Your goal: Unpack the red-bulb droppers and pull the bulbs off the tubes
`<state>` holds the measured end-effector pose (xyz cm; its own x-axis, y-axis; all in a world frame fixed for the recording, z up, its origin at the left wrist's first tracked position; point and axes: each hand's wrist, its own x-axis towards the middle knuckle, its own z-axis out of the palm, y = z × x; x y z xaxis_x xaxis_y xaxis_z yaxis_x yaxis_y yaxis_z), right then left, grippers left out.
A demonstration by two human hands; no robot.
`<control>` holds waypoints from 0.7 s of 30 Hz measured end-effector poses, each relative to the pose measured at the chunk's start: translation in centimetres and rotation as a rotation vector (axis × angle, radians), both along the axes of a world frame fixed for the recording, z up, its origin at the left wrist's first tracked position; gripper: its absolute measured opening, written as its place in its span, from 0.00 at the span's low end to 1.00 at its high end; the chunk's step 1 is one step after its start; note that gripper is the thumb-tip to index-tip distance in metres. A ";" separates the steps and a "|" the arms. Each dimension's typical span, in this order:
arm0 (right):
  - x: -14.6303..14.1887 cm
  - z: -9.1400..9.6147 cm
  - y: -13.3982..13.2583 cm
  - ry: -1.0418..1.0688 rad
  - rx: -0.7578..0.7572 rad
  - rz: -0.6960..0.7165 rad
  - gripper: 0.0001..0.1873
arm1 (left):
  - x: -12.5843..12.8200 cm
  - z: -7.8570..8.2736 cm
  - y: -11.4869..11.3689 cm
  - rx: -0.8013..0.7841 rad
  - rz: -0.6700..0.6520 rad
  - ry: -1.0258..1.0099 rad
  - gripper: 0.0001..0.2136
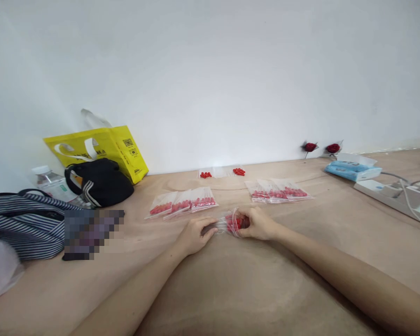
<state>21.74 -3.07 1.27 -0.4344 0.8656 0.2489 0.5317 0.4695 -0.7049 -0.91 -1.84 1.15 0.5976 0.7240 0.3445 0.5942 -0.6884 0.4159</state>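
Low over the table, my left hand [196,234] pinches one end of a clear plastic bag [221,225]. At the bag's other end, the fingers of my right hand [261,224] close round its opening, where small red capsule-like pieces [233,223] show through the plastic. Whether those fingers also grip some of the pieces is hidden. Beyond my left hand lie overlapping zip bags [191,201] with red pieces in them. A like row of filled bags [279,190] rests beyond my right hand. Near the wall are two loose-looking clusters of red pieces [206,175] on clear plastic.
At the left stand a yellow tote bag [133,154], a black cap-like item [114,184], a plastic bottle [51,179] and a striped bag [38,228]. At the right are a blue tissue pack [353,169], a power strip [388,193] with cables, and two dark red roses [332,148].
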 end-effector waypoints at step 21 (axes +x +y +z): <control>0.9 -1.0 1.1 0.194 -0.204 0.079 0.09 | -0.1 0.3 0.3 -0.045 -0.047 0.025 0.14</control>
<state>22.60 -1.94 0.31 -0.4633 0.8719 0.1583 0.3452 0.3421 -0.8740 -1.03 -1.59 1.43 0.6392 0.7096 0.2966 0.5724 -0.6965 0.4328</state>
